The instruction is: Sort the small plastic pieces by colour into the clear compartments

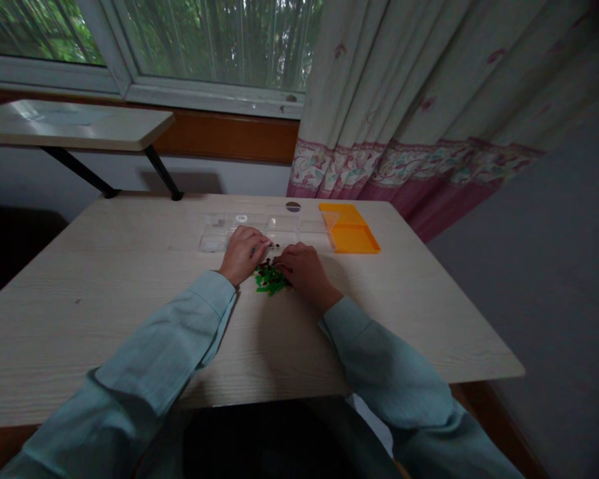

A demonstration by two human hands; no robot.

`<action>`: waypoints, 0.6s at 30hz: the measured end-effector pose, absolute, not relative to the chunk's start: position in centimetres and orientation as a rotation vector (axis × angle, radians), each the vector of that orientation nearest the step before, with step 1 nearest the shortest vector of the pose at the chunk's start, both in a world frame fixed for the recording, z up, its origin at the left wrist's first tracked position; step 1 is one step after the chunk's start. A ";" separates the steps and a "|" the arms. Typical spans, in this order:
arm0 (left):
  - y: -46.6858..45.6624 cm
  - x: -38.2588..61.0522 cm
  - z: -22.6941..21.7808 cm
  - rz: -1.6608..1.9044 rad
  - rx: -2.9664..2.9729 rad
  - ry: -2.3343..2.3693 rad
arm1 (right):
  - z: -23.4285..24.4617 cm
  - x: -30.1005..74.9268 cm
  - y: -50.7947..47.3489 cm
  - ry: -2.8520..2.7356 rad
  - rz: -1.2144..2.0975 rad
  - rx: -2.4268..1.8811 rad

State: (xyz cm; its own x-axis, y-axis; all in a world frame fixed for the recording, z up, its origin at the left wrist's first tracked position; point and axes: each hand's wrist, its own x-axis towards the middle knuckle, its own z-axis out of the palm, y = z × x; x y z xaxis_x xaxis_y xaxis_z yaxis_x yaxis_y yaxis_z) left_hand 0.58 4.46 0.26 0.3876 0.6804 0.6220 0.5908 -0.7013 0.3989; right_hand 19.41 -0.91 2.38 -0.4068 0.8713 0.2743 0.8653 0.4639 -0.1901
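A small heap of green and dark brown pieces (pixel 270 279), like little building blocks, lies on the table between my hands. My left hand (pixel 243 254) is at the heap's upper left, by the near edge of a clear compartment box (pixel 212 243). Its thumb and fingertips are pinched together; whatever they hold is too small to make out. At the heap's right side is my right hand (pixel 305 271), its fingers curled down onto the dark pieces. Those fingertips are partly hidden, so I cannot see what is between them. A few dark bits lie near the box's front edge.
A two-section orange tray (pixel 354 239) stands to the right of the clear box, touching or overlapping its end. Behind them is a round hole cover (pixel 293 207) in the tabletop (pixel 130 319). A raised shelf (pixel 104 130) on black legs is at the back left, and a curtain (pixel 359 159) hangs behind.
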 end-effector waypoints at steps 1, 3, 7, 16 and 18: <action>4.5 0.6 0.2 1.221 2.519 1.163 | 2.4 19.4 -0.9 -2.390 0.028 -1.471; 4.5 0.6 0.2 1.222 2.515 1.170 | 2.5 19.3 -0.9 -2.394 0.038 -1.484; 4.5 0.5 0.2 1.218 2.508 1.186 | 2.7 19.3 -1.0 -2.382 0.048 -1.517; 4.6 0.4 0.1 1.215 2.491 1.237 | 2.8 19.3 -1.1 -2.373 0.048 -1.552; 4.6 0.4 0.1 1.215 2.491 1.242 | 2.7 19.4 -1.0 -2.341 0.048 -1.532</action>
State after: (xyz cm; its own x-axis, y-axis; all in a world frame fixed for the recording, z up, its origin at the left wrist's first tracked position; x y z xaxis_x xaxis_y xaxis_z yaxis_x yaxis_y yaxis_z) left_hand 0.43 4.62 0.14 0.3471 0.7108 0.6118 0.6274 -0.6609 0.4118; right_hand 19.37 -0.99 2.68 -0.3597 0.8953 0.2629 0.8836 0.4173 -0.2122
